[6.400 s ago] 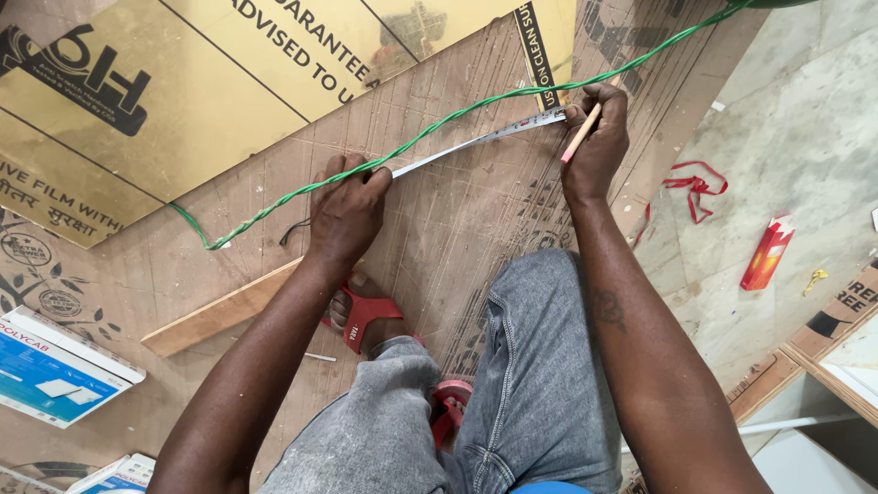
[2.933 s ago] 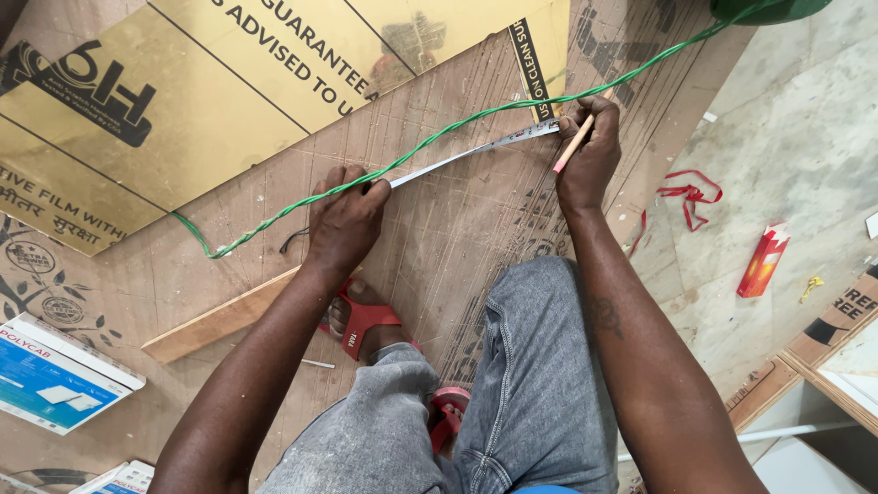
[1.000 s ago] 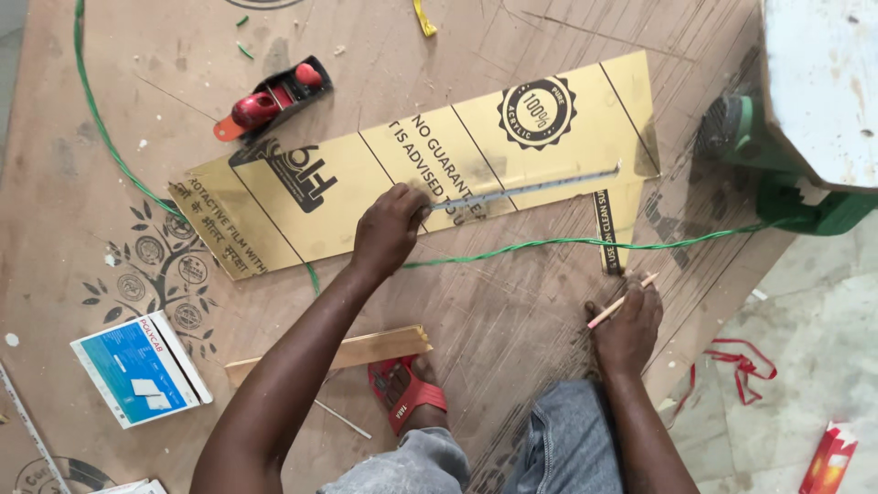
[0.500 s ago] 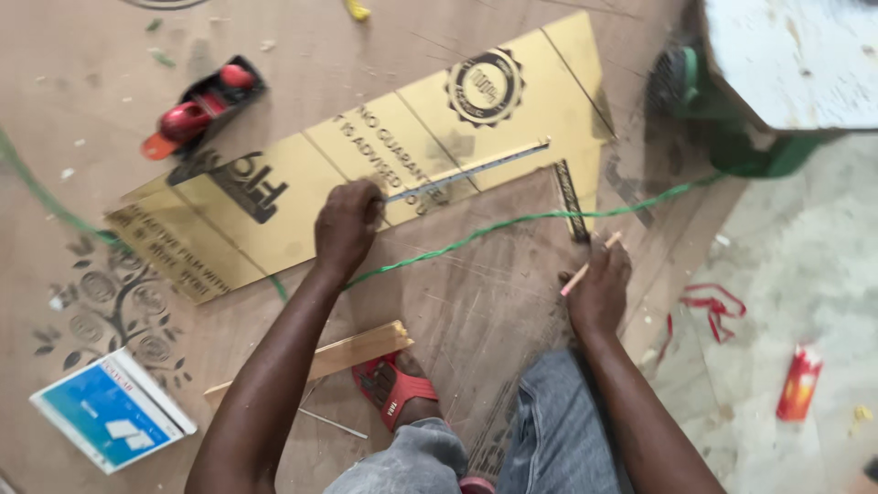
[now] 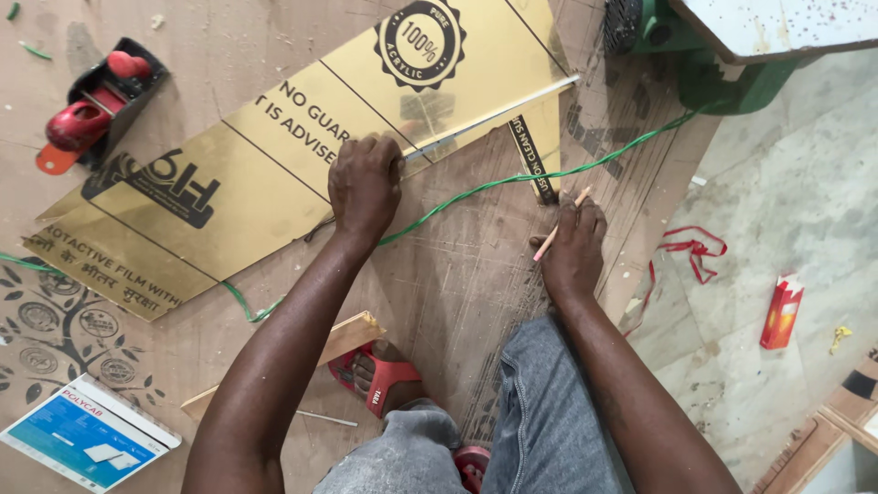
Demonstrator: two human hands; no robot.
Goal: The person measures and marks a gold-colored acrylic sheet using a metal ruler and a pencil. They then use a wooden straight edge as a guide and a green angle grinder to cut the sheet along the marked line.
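hands: 2, left hand (image 5: 364,183), right hand (image 5: 572,245) | gold acrylic sheet (image 5: 274,146): 1 | metal ruler (image 5: 498,114): 1 | pencil (image 5: 560,226): 1 | green cable (image 5: 512,178): 1 | hand plane (image 5: 96,101): 1 | wood strip (image 5: 343,337): 1 | red sandals: 2, one (image 5: 380,380)

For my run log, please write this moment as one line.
left hand: pressing metal ruler on gold sheet | right hand: holding pencil, resting on board | green wire: between hands

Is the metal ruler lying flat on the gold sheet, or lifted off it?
Flat. The metal ruler lies along the gold sheet, its near end pressed under the left hand. The right hand holds a pencil apart from it.
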